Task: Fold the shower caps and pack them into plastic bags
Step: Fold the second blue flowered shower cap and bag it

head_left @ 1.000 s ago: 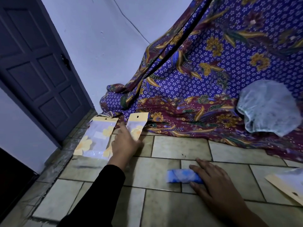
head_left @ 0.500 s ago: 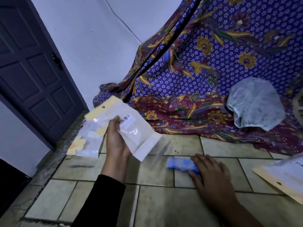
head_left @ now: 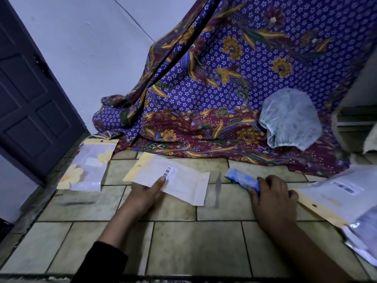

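Packing under way: your left hand (head_left: 145, 193) pinches an empty bag (head_left: 173, 179) above the floor (head_left: 195, 246); your right hand (head_left: 272, 198) grips the folded blue cap (head_left: 241, 179). Another cap (head_left: 290, 118) waits unfolded on the cloth (head_left: 204, 103).

The scene is dimly lit, with a cold bluish cast over the wall (head_left: 85, 48) and the door (head_left: 30, 99). No lamp is seen; the light seems soft and falls from above. Only weak shadows are cast on the tiled floor (head_left: 193, 246). The lower corners are darkened. Straight lines are bent near the edges by the wide lens. The blue folded cap (head_left: 242, 179) and the bag (head_left: 173, 180) are slightly smeared by motion. Fine grain is noticed in the dark sleeve (head_left: 102, 264).
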